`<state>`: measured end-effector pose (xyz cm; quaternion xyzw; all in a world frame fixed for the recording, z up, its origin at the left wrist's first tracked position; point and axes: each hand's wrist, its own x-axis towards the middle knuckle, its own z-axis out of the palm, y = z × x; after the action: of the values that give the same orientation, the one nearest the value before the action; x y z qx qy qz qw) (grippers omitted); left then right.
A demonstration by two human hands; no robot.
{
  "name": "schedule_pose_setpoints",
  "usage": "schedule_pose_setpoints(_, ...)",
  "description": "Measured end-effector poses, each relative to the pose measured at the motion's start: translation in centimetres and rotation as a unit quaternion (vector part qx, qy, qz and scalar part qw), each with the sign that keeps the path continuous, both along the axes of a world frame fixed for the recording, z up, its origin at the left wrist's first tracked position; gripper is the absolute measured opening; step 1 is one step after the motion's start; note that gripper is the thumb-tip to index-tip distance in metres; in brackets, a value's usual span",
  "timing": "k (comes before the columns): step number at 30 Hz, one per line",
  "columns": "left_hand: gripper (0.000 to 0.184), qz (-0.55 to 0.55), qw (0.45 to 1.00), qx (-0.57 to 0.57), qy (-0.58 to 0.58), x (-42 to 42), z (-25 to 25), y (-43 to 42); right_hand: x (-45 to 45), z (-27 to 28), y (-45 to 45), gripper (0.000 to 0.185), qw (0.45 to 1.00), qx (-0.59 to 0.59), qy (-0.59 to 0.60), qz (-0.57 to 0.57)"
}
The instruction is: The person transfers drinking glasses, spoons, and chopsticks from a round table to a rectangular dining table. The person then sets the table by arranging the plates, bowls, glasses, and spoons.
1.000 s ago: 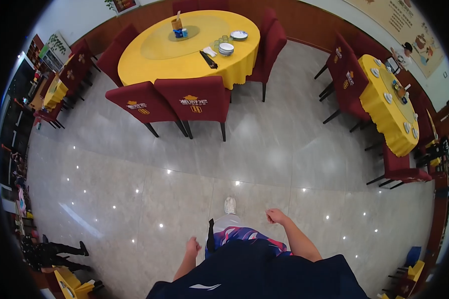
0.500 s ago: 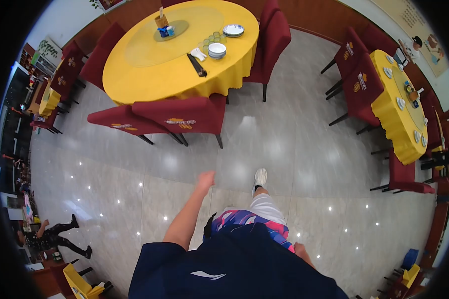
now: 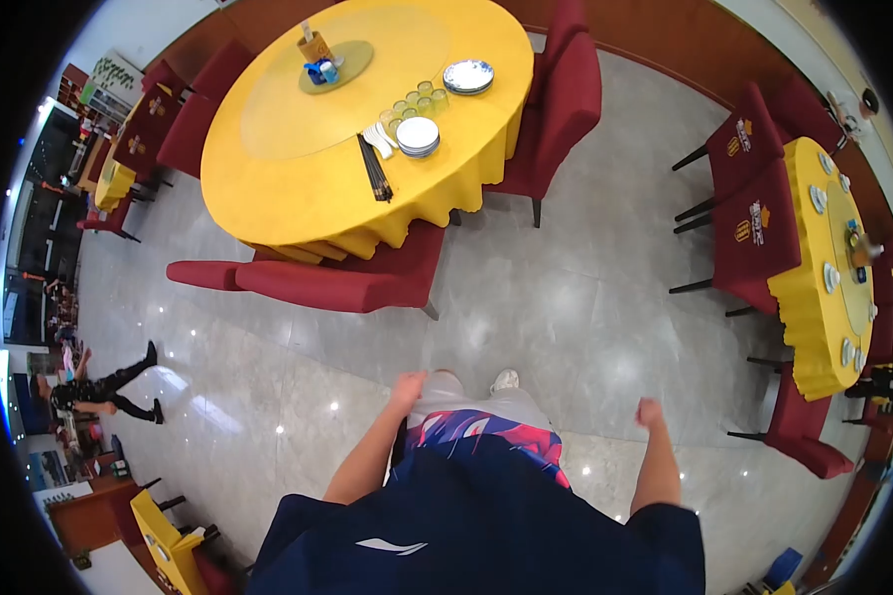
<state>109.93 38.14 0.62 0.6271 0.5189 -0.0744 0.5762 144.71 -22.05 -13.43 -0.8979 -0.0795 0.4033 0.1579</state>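
My left hand (image 3: 408, 388) hangs beside my shorts at the lower centre, its fingers curled, with nothing visible in it. Out to the right, my right hand (image 3: 650, 413) is over the floor, loosely closed around nothing that shows. Ahead stands a round table with a yellow cloth (image 3: 268, 188). On it are a bundle of black chopsticks (image 3: 374, 169), white spoons (image 3: 379, 138), stacked bowls (image 3: 418, 137), several green glasses (image 3: 425, 97) and a stack of plates (image 3: 468, 76). Neither hand touches the table.
Red chairs (image 3: 318, 286) stand at the table's near side, another red chair (image 3: 561, 114) at its right. A second yellow table (image 3: 799, 288) with cups is at the right. At the far left a person (image 3: 99, 390) walks. Wooden panelling (image 3: 655, 45) lines the wall.
The round table and its chairs appear nearer and lower in view. My right hand has swung forward and outward from my side. My left hand has come back beside my shorts. The person's legs have shifted.
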Motion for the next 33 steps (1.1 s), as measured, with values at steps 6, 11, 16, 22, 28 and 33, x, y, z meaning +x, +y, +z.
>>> schedule_pose_setpoints(6, 0.038, 0.121, 0.993, 0.0, -0.012, -1.6, -0.8, 5.4, 17.9, 10.5, 28.5, 0.025, 0.955, 0.228, -0.015, -0.189)
schedule_pose_setpoints(11, 0.036, 0.106, 0.992, 0.059, 0.019, -3.9, -4.4, 8.2, 15.9, 8.9, 48.7, 0.031, 0.966, 0.255, 0.003, 0.038)
schedule_pose_setpoints(16, 0.028, 0.357, 0.914, -0.156, 0.116, -1.3, -3.9, 11.6, 10.7, 10.1, 59.4, 0.034, 0.967, 0.212, 0.103, 0.1)
schedule_pose_setpoints(22, 0.037, 0.402, 0.898, -0.175, 0.018, 2.3, -6.2, 12.8, 18.4, 14.1, 68.4, 0.021, 0.939, 0.232, -0.084, 0.24)
schedule_pose_setpoints(28, 0.037, 0.458, 0.866, -0.201, -0.006, 7.5, -4.3, 12.7, 26.4, 22.4, 82.7, 0.043, 0.817, 0.216, -0.352, 0.403)
schedule_pose_setpoints(33, 0.037, 0.548, 0.806, -0.221, 0.018, 12.9, -0.6, 12.2, 32.8, 22.7, 95.4, 0.045, 0.673, 0.304, -0.429, 0.52)
